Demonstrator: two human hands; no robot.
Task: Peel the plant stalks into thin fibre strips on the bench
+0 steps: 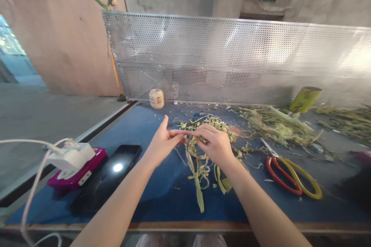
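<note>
My left hand (164, 142) and my right hand (216, 144) meet fingertip to fingertip above the middle of the table. The fingers of both are pinched on a thin dried plant strip (190, 157); its upper end is mostly hidden by the fingertips. The left thumb points up and away from the pinch. Behind and under the right hand lies a heap of small dried plant pieces (216, 121). Loose curled fibres and a flat pale-green strip (199, 197) trail toward me on the blue tabletop (162, 200).
Scissors (292, 175) with one red and one yellow handle lie at right. Behind them is a pile of dried stalks (275, 125), near a tilted yellow-green cylinder (305, 99). A black phone (107, 177), purple power strip (77, 173), and small pale pot (157, 98) are at left. Perforated metal panels (203, 58) border the back.
</note>
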